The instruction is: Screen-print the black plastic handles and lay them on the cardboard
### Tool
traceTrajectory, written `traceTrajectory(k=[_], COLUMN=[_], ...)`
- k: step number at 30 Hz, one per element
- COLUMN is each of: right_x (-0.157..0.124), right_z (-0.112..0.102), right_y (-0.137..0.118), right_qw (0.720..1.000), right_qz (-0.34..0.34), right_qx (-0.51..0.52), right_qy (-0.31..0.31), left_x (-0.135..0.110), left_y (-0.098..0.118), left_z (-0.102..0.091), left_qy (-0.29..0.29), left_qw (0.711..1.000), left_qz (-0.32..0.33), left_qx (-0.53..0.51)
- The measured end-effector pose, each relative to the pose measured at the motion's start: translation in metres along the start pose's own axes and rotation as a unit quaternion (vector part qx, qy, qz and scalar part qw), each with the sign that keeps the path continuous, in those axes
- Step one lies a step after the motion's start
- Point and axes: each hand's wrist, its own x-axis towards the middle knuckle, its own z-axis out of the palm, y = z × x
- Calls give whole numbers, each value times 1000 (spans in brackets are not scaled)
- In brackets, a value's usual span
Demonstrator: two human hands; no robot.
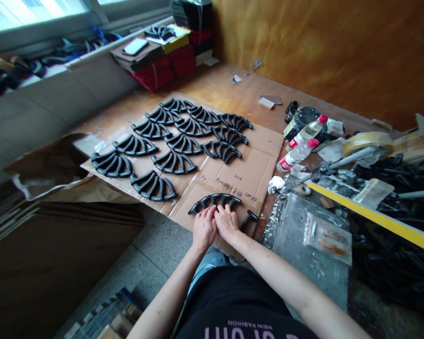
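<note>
A black curved rail (217, 196) with several short prongs lies at the near end of the cardboard sheet (259, 146). My left hand (204, 229) and my right hand (226, 221) meet at its near side, thumbs almost touching. The fingers of both are pinched together over the middle prongs, which they largely cover. Just right of my right hand rests a separate black T-shaped piece (249, 218). Farther back on the cardboard, several fan-shaped black pieces (176, 162) lie in slanting rows. Handwriting marks the cardboard beyond the rail.
At right stand two clear bottles with red caps (298, 153), a tape roll (367, 141), a yellow-edged bar (374, 216) and a heap of black parts (392, 268). Red and black stacks (155, 73) sit at the back left. Folded cardboard (56, 235) leans at left.
</note>
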Motion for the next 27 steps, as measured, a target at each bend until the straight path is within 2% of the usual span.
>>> traceTrajectory(k=[2,4,7,10,13,16,21,24,27], right_x=[5,17,51,92,123,142,162,155,128], right_z=[-5,-14,-33,-49,-55,-52,-50,-54,-56], right_y=[4,9,19,23,18,4,-14,-13,-5], right_qw=[1000,998,990,980,975,978,985,986,982], right_qz=[4,29,98,163,195,182,122,88,29], right_qx=[4,14,39,57,59,64,88,97,95], right_qy=[29,63,93,98,89,84,80,105,159], left_x=[10,32,86,144,180,190,189,185,172], left_y=[2,6,8,2,-14,-34,-60,-66,-68], left_z=[-5,-12,-20,-24,-28,-37,-50,-47,-38], left_qy=[4,4,-29,-68,-87,-86,-56,-42,-9], left_qw=[1000,998,994,988,984,983,988,989,992], left_qz=[23,55,104,138,155,159,140,138,126], left_qx=[-5,-5,2,8,10,11,17,-2,-22])
